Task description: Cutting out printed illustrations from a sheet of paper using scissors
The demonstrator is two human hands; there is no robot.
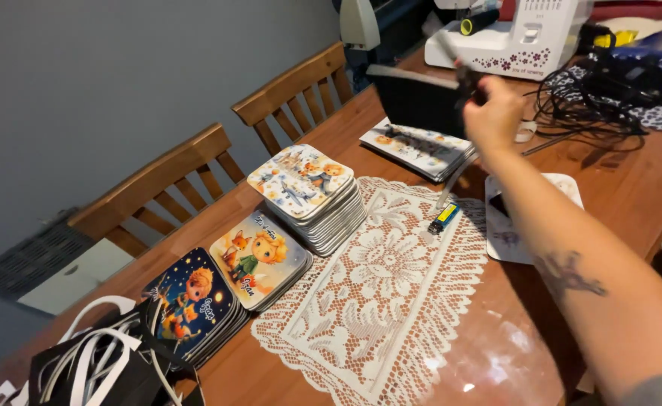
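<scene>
**Right hand raised over a black panel at the far side of the table**

Fingers of the right hand [494, 113] are seen closed around a dark, blurred tool [466, 79], with a black rectangular panel [417, 98] held up just to the left of the hand, touching it. Whether the panel is gripped by the same fingers cannot be told. The left hand is not in view.

Far to the left of the hand and nearest the camera, a heap of black and white straps [101, 361] is seen. Beside it, a stack of rounded square cards [192, 304] is laid with a dark blue night picture of a child on top. Next to that, a lower stack [259, 259] is topped by an orange picture of a child and a fox. A taller stack [308, 192] with a pale picture is placed closer to the hand. Directly below the panel, a flat pile of printed sheets [421, 149] is spread. A white lace mat [380, 282] is laid below and left of the hand, with a blue and yellow lighter [443, 218] on its far edge. Beyond the hand, a white sewing machine [511, 37] is stood; to its right, black cables [609, 94] are tangled.

The forearm is extended from the lower right, tattooed side up, with the wrist lifted clear of the wooden table [624, 188].
</scene>
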